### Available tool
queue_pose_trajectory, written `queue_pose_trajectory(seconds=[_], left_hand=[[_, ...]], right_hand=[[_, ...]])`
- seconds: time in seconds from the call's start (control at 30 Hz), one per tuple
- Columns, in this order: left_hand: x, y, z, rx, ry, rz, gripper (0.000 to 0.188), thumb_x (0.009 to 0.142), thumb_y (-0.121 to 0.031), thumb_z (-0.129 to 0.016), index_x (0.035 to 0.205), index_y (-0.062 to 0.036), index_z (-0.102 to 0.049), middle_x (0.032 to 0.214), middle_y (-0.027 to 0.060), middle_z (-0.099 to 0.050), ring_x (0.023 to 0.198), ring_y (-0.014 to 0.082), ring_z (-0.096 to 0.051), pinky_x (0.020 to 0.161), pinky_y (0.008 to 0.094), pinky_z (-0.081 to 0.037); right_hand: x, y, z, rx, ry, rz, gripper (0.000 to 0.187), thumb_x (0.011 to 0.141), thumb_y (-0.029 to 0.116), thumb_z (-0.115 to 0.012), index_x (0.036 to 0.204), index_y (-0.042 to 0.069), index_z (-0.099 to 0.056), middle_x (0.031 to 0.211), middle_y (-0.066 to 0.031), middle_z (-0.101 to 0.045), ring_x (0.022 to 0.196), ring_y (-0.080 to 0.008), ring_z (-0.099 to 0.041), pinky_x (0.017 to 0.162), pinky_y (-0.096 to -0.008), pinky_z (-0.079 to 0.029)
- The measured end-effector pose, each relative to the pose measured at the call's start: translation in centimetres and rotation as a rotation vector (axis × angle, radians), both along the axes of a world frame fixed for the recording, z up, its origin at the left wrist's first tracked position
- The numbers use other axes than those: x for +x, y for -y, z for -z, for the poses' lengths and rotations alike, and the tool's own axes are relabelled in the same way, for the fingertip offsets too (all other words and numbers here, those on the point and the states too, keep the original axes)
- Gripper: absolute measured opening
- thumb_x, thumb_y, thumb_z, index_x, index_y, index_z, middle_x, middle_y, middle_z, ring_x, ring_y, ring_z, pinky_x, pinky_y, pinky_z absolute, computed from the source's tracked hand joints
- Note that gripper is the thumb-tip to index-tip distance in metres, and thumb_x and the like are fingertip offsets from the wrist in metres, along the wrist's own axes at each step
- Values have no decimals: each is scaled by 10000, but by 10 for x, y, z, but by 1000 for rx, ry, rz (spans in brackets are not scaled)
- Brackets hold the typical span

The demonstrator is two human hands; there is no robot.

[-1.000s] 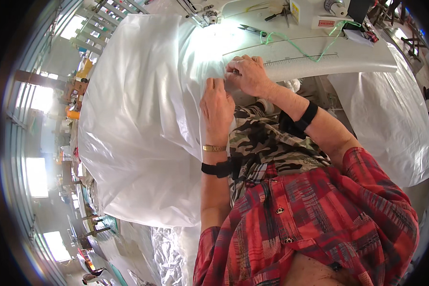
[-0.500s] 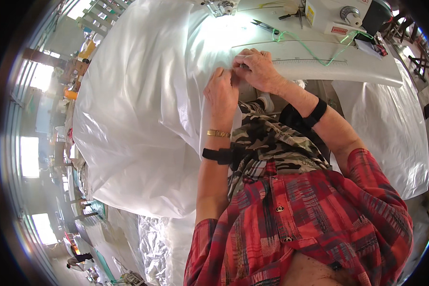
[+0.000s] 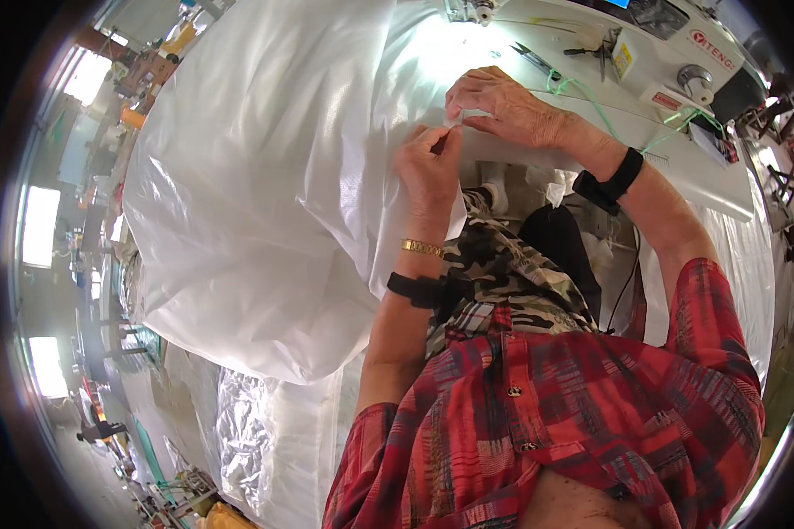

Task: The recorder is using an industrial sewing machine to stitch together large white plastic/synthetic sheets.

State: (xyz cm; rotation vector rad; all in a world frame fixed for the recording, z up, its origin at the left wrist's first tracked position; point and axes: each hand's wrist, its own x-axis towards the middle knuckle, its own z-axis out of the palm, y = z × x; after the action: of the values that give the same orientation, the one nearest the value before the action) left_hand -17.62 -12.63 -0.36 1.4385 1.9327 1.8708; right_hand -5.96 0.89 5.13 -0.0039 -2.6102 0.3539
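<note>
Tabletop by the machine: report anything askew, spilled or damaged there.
The green cord trails in slack bends across the tabletop near the pointed tool, looking untidy. No spill or damage shows.

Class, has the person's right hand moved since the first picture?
Yes: the right hand has moved forward across the table, closer to the black snips.

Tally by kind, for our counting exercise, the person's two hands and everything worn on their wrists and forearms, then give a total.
Hands, left and right: 2
Black bands, one on the left arm and one on the right arm: 2
Gold-coloured band, on the left wrist: 1
Total: 5
</note>
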Motion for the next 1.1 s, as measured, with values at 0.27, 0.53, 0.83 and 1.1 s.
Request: queue_pose_trajectory(seconds=[0.27, 0.53, 0.83, 1.1], left_hand=[[7, 3, -3, -20, 66, -51, 116, 804, -59, -733, 801, 42, -677, 662, 33, -542, 598, 77, -473, 558, 251, -392], [13, 10, -6, -51, 144, -64, 151, 790, -65, -762, 776, 42, -656, 651, 7, -522, 587, 72, -466, 557, 235, -392], [25, 10, -14, -191, 12, -207, 213, 796, -126, -749, 841, -32, -563, 727, 65, -565, 577, 182, -512, 582, 320, -442], [24, 10, -10, -122, -48, -157, 147, 801, -69, -743, 877, 5, -641, 710, 34, -574, 578, 110, -505, 556, 255, -420]], right_hand=[[-7, -20, -9, -64, 219, -163, 171, 853, 130, -652, 1024, 123, -641, 1087, -4, -606, 1127, -183, -522, 1088, -418, -291], [-13, -30, -10, -138, 285, -248, 151, 883, 176, -594, 996, 100, -658, 1062, -15, -602, 1105, -192, -516, 1086, -423, -276], [-16, -32, -1, -151, 193, -269, 200, 871, 185, -615, 1037, 75, -601, 1021, -33, -561, 1088, -211, -505, 1088, -419, -279], [-11, -31, -3, -173, 186, -279, 225, 861, 152, -600, 1069, 65, -600, 1085, -56, -567, 1135, -232, -485, 1088, -405, -280]])
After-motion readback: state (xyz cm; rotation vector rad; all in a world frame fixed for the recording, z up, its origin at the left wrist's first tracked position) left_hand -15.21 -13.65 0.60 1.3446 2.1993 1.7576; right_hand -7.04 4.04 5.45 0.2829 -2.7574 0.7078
